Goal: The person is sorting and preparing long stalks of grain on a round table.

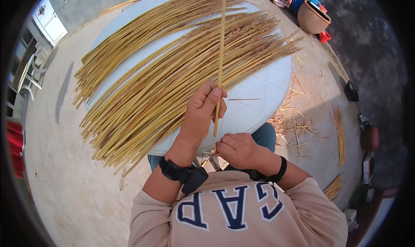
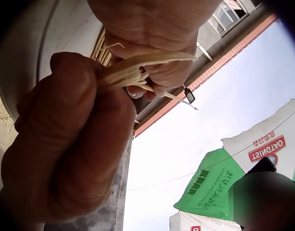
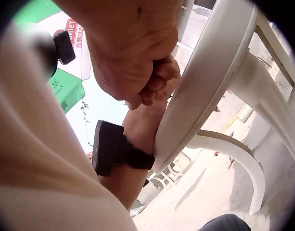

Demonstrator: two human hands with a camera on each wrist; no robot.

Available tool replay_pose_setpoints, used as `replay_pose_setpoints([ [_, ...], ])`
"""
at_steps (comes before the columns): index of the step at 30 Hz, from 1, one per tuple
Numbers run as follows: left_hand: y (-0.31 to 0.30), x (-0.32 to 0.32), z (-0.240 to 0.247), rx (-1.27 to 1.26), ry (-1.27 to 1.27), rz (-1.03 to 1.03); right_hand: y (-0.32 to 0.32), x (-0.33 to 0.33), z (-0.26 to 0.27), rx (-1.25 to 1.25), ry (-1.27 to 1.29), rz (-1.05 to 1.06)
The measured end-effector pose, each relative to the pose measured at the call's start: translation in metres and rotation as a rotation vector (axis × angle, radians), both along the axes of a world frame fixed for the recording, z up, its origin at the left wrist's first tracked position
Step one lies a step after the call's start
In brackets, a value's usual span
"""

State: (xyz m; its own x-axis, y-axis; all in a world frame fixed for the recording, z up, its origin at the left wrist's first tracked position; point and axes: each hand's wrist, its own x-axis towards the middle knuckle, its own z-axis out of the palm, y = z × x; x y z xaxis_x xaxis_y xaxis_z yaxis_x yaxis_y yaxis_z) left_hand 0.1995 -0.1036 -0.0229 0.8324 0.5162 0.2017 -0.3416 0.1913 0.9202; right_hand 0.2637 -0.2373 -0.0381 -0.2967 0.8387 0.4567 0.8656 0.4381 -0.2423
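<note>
My left hand [image 1: 202, 106] grips one long yellow plant stalk [image 1: 221, 44] that stands nearly upright above the table's near edge. Just below its lower end, my right hand [image 1: 240, 150] has its fingers curled in. A pale split strip of stalk [image 2: 130, 70] shows in the left wrist view, pinched between the right thumb and fingers, with a thin strand sticking out. In the right wrist view, the right hand's curled fingers [image 3: 157, 86] hide whatever they hold. A wide layer of similar stalks [image 1: 151, 96] with feathery heads lies beside the left hand.
The round pale table [image 1: 276, 83] carries a second stalk layer [image 1: 142, 26] farther back. Peelings [image 1: 294, 121] litter the ground at right, near a small bundle [image 1: 340, 137]. A clay pot [image 1: 312, 18] stands at far right, and a white chair [image 1: 31, 76] at far left.
</note>
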Motion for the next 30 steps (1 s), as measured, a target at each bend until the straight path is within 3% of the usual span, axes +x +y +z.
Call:
replay_pose_setpoints([
  [2,0.003,-0.002,-0.001,-0.079,-0.027,0.024,-0.008,0.019,0.005,0.038,0.042,-0.097],
  [4,0.002,-0.001,-0.001,-0.094,-0.021,0.023,-0.017,0.039,0.003,0.189,0.425,-0.341],
  [5,0.002,0.0,-0.001,-0.099,-0.013,0.009,-0.023,0.047,-0.005,0.239,1.076,-0.457],
  [6,0.002,0.0,0.0,-0.095,-0.022,0.008,-0.014,0.057,0.009,0.446,1.483,-0.375],
  [7,0.0,0.0,0.0,-0.076,0.003,0.008,-0.012,0.077,0.017,0.485,1.717,-0.345],
  [9,-0.005,0.001,0.002,-0.044,0.016,-0.008,-0.012,0.095,0.024,0.384,1.89,-0.456],
  [11,-0.008,0.002,0.002,-0.028,0.029,-0.007,-0.008,0.086,0.024,0.197,1.702,-0.557],
  [13,-0.008,0.002,0.0,-0.011,0.046,-0.015,-0.003,0.072,0.023,0.052,1.553,-0.503],
  [19,-0.009,0.002,-0.001,-0.012,0.082,-0.025,0.021,0.059,0.009,-0.065,1.464,-0.438],
  [21,-0.009,0.003,-0.002,0.007,0.075,-0.016,0.031,0.063,0.0,0.223,0.598,-0.585],
  [23,-0.009,0.004,-0.005,-0.033,-0.019,0.172,0.03,0.062,-0.002,0.168,0.544,-0.699],
  [25,-0.006,0.003,-0.007,-0.072,-0.043,0.232,0.03,0.068,0.0,0.243,0.233,-0.732],
  [30,-0.006,0.005,-0.005,-0.101,-0.067,0.345,0.028,0.077,-0.008,0.078,0.198,-0.673],
])
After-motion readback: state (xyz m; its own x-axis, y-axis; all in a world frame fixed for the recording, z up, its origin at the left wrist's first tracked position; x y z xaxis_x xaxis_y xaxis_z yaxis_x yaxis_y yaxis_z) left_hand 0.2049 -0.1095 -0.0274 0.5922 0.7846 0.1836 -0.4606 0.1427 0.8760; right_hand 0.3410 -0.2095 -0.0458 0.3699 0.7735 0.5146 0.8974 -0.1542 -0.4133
